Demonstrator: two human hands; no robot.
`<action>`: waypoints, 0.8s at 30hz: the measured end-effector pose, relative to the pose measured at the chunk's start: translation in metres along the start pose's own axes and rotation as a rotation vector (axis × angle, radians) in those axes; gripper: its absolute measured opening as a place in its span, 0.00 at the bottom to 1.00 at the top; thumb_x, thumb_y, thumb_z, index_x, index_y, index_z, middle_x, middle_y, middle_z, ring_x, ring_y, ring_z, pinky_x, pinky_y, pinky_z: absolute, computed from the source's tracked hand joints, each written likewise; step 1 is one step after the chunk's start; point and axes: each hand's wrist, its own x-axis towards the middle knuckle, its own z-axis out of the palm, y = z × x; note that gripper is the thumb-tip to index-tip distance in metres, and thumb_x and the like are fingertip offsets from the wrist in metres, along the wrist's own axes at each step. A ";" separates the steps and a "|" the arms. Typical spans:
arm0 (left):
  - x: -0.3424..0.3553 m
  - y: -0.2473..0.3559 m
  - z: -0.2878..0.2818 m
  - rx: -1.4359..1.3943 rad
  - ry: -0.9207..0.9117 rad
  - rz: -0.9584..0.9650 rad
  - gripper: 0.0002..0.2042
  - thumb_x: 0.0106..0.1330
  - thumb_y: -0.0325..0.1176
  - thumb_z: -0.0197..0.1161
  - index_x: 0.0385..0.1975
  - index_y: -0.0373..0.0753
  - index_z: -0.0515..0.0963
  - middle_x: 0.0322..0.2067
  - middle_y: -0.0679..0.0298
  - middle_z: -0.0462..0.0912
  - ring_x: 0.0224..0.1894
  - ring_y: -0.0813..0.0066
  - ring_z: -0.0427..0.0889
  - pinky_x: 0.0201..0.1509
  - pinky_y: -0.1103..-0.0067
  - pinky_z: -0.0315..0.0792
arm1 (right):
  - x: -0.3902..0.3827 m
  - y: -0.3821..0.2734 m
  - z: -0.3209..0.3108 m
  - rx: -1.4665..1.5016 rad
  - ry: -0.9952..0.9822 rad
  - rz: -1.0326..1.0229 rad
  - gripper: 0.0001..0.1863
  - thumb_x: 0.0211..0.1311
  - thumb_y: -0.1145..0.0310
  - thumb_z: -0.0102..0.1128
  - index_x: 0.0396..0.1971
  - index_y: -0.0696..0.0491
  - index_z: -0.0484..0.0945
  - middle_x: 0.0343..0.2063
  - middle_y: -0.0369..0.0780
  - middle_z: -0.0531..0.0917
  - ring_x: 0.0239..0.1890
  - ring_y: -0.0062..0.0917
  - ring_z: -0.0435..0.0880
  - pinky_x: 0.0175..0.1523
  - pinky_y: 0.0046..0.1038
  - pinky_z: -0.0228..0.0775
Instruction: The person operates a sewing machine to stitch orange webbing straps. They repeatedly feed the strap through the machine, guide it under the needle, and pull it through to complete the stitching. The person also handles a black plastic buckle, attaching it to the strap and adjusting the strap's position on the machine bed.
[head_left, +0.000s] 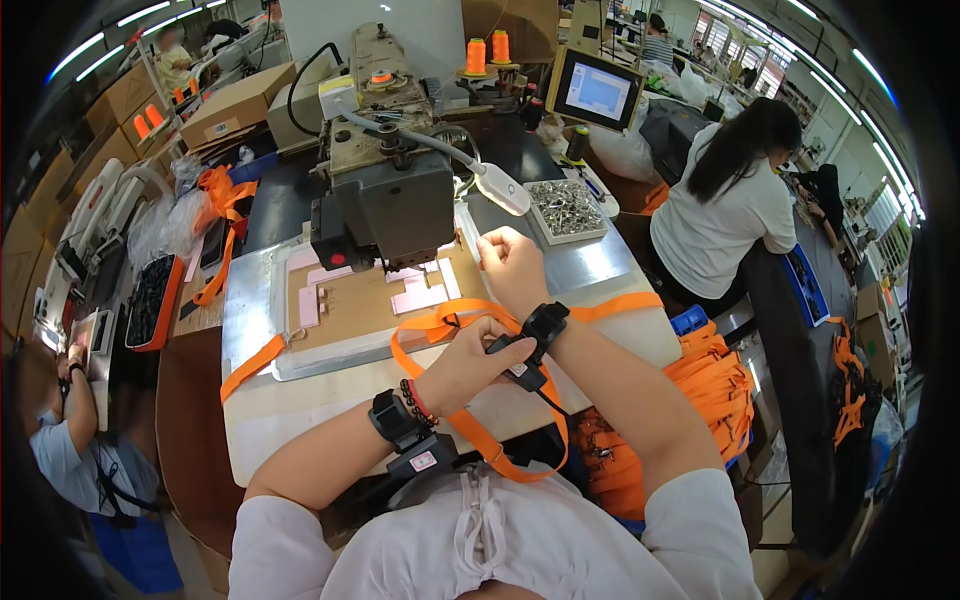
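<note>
My left hand [462,368] is closed around a small black box [520,368] strapped at my right wrist, with the thumb pressing on its top. Beside the box sits a black wristband unit [545,325]. My right hand [512,265] is raised over the table's right part, fingers curled in, and nothing shows in it. An orange strap [440,322] loops under and around both wrists and hangs over the table's front edge. Ahead of my hands is the dark sewing machine head [390,205], above a brown template board [350,310] with pink pieces.
A white tray of metal hardware [566,210] stands right of the machine, under a lamp [500,188]. Orange straps [700,390] are heaped at my right. A screen [597,97] stands behind. Co-workers sit at right [735,210] and left [80,440].
</note>
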 end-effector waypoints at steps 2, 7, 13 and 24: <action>0.000 -0.002 0.002 0.015 0.004 0.020 0.13 0.69 0.35 0.64 0.43 0.39 0.68 0.42 0.65 0.76 0.43 0.81 0.81 0.48 0.77 0.82 | 0.002 -0.001 0.001 -0.046 -0.007 -0.001 0.09 0.64 0.68 0.61 0.31 0.60 0.80 0.18 0.39 0.83 0.20 0.18 0.80 0.28 0.24 0.70; 0.001 -0.005 0.009 0.019 0.045 0.001 0.13 0.69 0.35 0.64 0.43 0.38 0.67 0.43 0.65 0.74 0.44 0.80 0.80 0.48 0.77 0.83 | 0.004 -0.009 0.002 -0.140 -0.020 -0.042 0.09 0.63 0.68 0.61 0.31 0.60 0.80 0.18 0.42 0.83 0.20 0.24 0.81 0.28 0.27 0.71; 0.001 -0.005 0.007 0.055 0.019 0.069 0.20 0.68 0.41 0.65 0.45 0.32 0.67 0.40 0.58 0.81 0.39 0.77 0.84 0.45 0.79 0.81 | 0.001 -0.016 0.000 -0.237 -0.091 -0.093 0.10 0.60 0.63 0.62 0.29 0.56 0.81 0.23 0.46 0.84 0.28 0.43 0.85 0.32 0.38 0.74; -0.001 0.004 0.006 0.043 -0.075 0.079 0.30 0.67 0.46 0.66 0.58 0.29 0.66 0.45 0.61 0.79 0.45 0.78 0.80 0.50 0.80 0.77 | 0.001 -0.023 -0.003 -0.180 -0.172 0.010 0.10 0.59 0.64 0.63 0.30 0.56 0.83 0.23 0.44 0.85 0.28 0.40 0.86 0.32 0.36 0.75</action>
